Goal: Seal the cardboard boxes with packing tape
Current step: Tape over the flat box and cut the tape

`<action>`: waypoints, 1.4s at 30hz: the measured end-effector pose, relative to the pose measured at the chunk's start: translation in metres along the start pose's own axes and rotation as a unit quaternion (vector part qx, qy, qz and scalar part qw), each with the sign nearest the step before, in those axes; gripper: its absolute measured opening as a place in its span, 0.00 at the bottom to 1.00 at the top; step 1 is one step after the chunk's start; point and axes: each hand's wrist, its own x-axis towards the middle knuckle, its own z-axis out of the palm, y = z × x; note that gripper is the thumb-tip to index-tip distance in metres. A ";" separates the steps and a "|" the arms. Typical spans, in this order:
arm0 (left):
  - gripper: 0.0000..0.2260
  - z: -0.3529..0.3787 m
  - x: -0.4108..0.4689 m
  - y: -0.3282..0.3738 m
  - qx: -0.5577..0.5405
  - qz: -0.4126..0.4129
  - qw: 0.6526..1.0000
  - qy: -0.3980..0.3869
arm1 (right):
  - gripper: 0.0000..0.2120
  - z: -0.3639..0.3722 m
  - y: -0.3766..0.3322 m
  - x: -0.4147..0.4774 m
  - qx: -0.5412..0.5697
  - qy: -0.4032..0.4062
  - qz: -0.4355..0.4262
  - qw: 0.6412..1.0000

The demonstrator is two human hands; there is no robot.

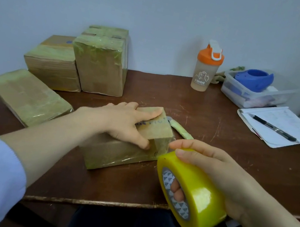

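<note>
Clamped in the right hand (214, 172), fingers hooked through the core and thumb over the rim: the roll (191, 196), held just off the near corner of the box (119, 153). Stretched between the two, a short clear strip (161, 146), stuck to the box's end face. Laid flat on the lid, the left hand (130, 122), fingers straight and pressing, thumb down on the edge where the strip begins. Just behind the box, a tape-wrapped tool (179, 130), possibly a cutter. Further left and back on the table (235, 162), more boxes (55, 63), glossy with tape and apparently done. At the far right, a bottle (207, 69), a tub (232, 95) and a notebook (291, 120) with a pen (272, 128) on it.

Judged mid-wrap on this box: strip anchored, not yet run round or cut. Next, by the look of it: drawing the roll on round the box under steady tension while pinning the start, then smoothing down and severing the strip, likely with that tool.
</note>
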 end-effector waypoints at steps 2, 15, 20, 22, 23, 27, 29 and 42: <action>0.40 -0.014 0.006 0.007 -0.037 -0.004 0.999 -0.035 | 0.11 -0.001 0.001 0.003 0.000 -0.007 0.005 1.000; 0.23 0.012 0.046 0.049 0.017 0.202 0.967 0.152 | 0.14 -0.009 0.002 0.011 0.027 -0.031 0.030 0.999; 0.13 0.007 0.044 0.055 0.085 0.174 0.973 0.127 | 0.12 -0.010 0.002 0.011 0.028 -0.035 0.030 0.999; 0.15 0.004 0.046 0.057 0.075 0.180 0.973 0.124 | 0.11 -0.010 0.001 0.012 0.027 -0.032 0.030 0.999; 0.16 0.002 0.046 0.057 0.036 0.192 0.974 0.110 | 0.11 -0.010 0.001 0.012 0.025 -0.032 0.029 0.999; 0.19 -0.005 0.048 0.049 -0.064 0.145 0.983 0.090 | 0.11 -0.009 0.001 0.012 0.019 -0.035 0.028 0.999; 0.15 0.001 0.053 0.050 0.010 0.125 0.984 0.123 | 0.12 -0.010 0.001 0.013 0.023 -0.036 0.027 0.999; 0.35 -0.010 0.016 0.034 -0.284 0.144 0.936 0.151 | 0.11 -0.010 0.000 0.011 0.007 -0.030 0.031 0.999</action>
